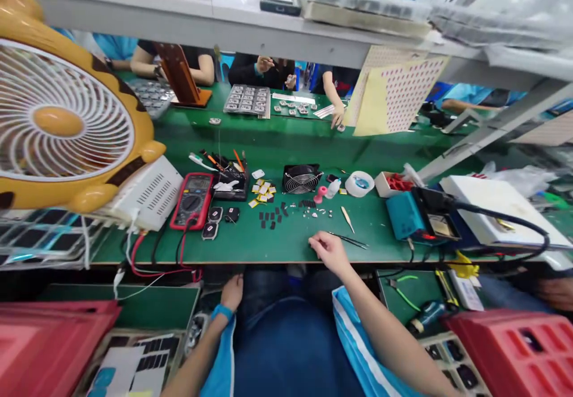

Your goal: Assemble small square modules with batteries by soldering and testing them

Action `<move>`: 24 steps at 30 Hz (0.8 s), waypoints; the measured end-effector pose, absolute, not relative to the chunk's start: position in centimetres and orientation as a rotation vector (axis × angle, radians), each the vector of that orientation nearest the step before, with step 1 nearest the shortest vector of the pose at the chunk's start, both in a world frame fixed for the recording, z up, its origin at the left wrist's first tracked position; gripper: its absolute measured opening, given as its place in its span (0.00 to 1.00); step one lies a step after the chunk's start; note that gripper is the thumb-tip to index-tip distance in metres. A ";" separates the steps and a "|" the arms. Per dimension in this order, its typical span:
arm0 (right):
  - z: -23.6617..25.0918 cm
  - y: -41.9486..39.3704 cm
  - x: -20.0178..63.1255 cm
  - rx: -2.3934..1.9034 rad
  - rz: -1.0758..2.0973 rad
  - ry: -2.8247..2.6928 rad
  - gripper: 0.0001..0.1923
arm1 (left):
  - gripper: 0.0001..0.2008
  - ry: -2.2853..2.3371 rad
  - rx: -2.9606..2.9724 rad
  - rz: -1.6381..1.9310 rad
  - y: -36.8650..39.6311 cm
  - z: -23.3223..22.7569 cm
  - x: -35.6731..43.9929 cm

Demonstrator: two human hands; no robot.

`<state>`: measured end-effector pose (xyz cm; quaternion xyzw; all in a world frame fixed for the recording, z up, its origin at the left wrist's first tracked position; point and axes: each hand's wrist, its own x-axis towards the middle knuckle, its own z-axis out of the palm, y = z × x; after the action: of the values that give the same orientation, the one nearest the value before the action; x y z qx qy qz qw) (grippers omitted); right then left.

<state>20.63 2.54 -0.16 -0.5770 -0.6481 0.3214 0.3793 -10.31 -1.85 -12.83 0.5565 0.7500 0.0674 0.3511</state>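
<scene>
at the near edge of the green bench (286, 146), the right hand (329, 251) is resting with its fingers curled loosely together, fingertips touching the mat; whether it is pinching anything small i cannot tell. it is lying just left of the tweezers (349, 240), which are sitting flat on the mat, apart from the fingers. judging by this, the step in hand is getting hold of the tweezers, so the next move is calling for a short slide rightward and a fine pinch on the thin legs. the left hand (233, 292) is hanging below the bench edge, well left of the tweezers, fingers bent, seemingly holding nothing.

beyond the tweezers, small dark chips (272, 216) and tiny metal bits (317, 212) are lying scattered, with a small black fan (301, 178) behind them. a red multimeter (193, 200) is sitting far left of the tweezers, its leads trailing over the edge. a teal soldering station (405, 215) is standing to the right, its thick black cable (514, 227) looping close enough to snag a sleeve. other people are working across the bench.
</scene>
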 end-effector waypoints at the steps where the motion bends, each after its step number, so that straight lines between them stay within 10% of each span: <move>1: -0.2 2.4 20.6 -1.465 0.808 -1.649 0.23 | 0.14 1.946 1.435 0.146 -2.6 -12.7 -10.1; 17: -0.5 1.2 21.6 -1.315 0.724 -1.731 0.24 | 0.25 1.506 1.654 0.385 -5.6 -2.8 -3.5; 24: -0.3 1.3 21.4 -1.326 0.726 -1.779 0.20 | 0.15 1.652 1.874 0.698 1.6 3.8 -9.2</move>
<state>21.43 1.27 -0.29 -0.5224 -0.7009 0.2859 0.3926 -9.21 1.63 3.76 0.6956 0.6130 0.2592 0.2705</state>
